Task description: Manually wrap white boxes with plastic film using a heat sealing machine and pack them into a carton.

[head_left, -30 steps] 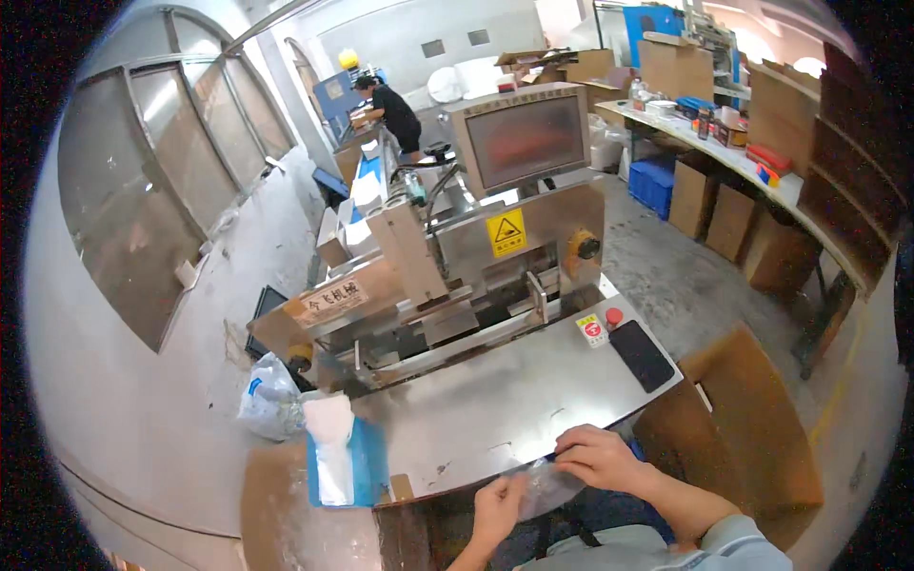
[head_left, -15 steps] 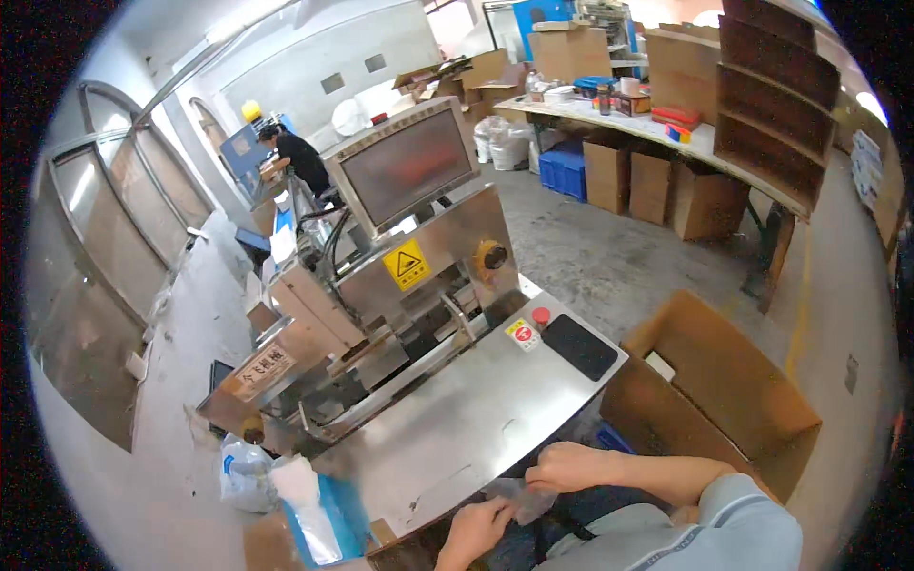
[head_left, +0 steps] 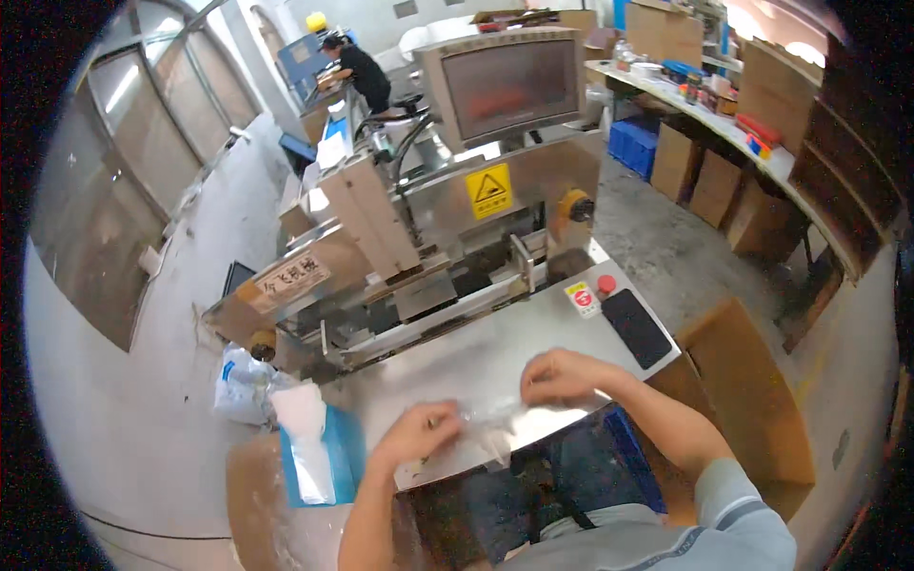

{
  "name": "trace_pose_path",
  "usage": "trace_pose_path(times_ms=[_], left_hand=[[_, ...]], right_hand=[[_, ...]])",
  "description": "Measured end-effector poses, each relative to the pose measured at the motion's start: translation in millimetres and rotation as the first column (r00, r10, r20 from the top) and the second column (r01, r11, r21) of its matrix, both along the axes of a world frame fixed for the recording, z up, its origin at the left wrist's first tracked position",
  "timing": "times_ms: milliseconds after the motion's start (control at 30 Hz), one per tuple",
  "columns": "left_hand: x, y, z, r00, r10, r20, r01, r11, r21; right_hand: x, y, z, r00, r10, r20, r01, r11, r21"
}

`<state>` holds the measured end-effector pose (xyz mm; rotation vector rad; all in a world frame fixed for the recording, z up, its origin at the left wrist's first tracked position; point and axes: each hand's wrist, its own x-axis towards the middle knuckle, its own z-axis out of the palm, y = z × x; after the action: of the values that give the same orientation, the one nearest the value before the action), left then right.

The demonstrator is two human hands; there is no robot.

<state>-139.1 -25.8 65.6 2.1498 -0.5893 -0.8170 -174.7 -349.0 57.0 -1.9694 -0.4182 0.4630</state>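
A thin clear plastic bag (head_left: 491,419) stretches between my hands, low over the front of the metal machine table (head_left: 428,381). My left hand (head_left: 421,434) has its fingers closed on the bag's left end. At the right end my right hand (head_left: 564,376) pinches it, fingers bent inward. The bag's lower edge hangs by the table's front edge. Its outline blurs into the shiny metal, and I cannot make out anything inside it. To the left of my left hand, a blue packet with white sheets (head_left: 324,452) lies on a cardboard box (head_left: 252,476).
Behind my hands stands the machine with its screen (head_left: 514,88) and a yellow warning sign (head_left: 488,190). On the table's right are a red button (head_left: 606,284) and a black phone (head_left: 637,328). An open carton (head_left: 752,400) stands at right. Another person (head_left: 360,76) works far back.
Both hands have come up from my lap to over the metal table, carrying the plastic bag. They are farther apart, with the bag spread between them. The view has turned left and down.
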Motion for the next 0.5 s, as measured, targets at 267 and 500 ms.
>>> trace_pose_path(times_ms=[267, 500], left_hand=[[166, 17, -22, 0.974, 0.222, -0.048, -0.226, 0.97, -0.088], [233, -21, -36, 0.949, 0.315, -0.017, -0.313, 0.931, -0.189]], right_hand=[[168, 24, -48, 0.936, 0.032, 0.351, 0.044, 0.977, -0.207], [233, 10, -44, 0.859, -0.121, 0.498, 0.266, 0.935, -0.232]])
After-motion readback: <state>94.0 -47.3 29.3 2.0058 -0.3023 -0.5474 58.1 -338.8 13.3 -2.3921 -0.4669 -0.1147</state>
